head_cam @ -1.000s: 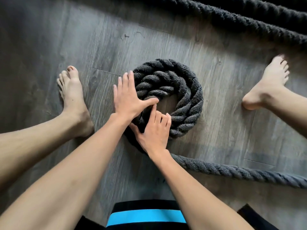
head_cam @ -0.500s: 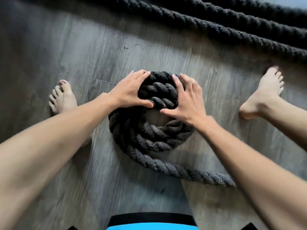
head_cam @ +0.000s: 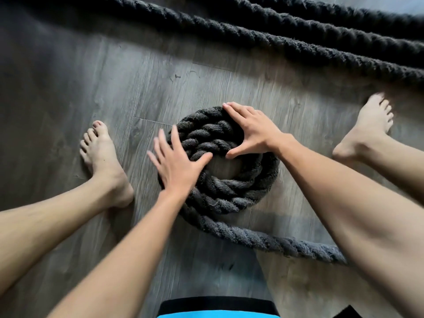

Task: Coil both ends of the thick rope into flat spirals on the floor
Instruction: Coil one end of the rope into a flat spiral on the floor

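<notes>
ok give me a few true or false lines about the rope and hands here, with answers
1. The left hand and right hand are on the coil, both spread flat. True.
2. Rope fills the coil's middle. False: bare floor shows there.
3. The rope's tail leaves the coil toward the lower right. True.
4. The person wears shoes. False: the left foot and right foot are bare.
</notes>
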